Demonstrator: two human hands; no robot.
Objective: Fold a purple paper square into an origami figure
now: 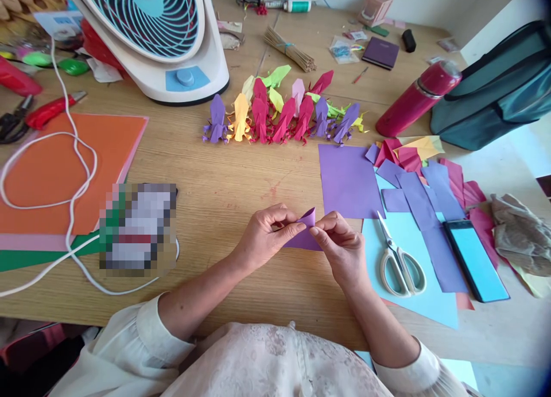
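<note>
A small folded piece of purple paper (303,232) is pinched between both hands just above the wooden table (224,179). My left hand (263,234) grips its left side with thumb and fingers. From the right, my right hand (340,245) pinches the folded tip. Beyond the hands lies a row of several folded paper figures (279,113) in purple, yellow, pink and green. A purple paper square (346,179) lies flat just past my right hand.
White-handled scissors (398,256) and a phone (476,259) rest on light blue paper at the right, among purple and pink offcuts. A red bottle (415,98) and teal bag (495,87) lie far right. A fan (159,35), orange sheets (51,173) and white cable (73,185) fill the left.
</note>
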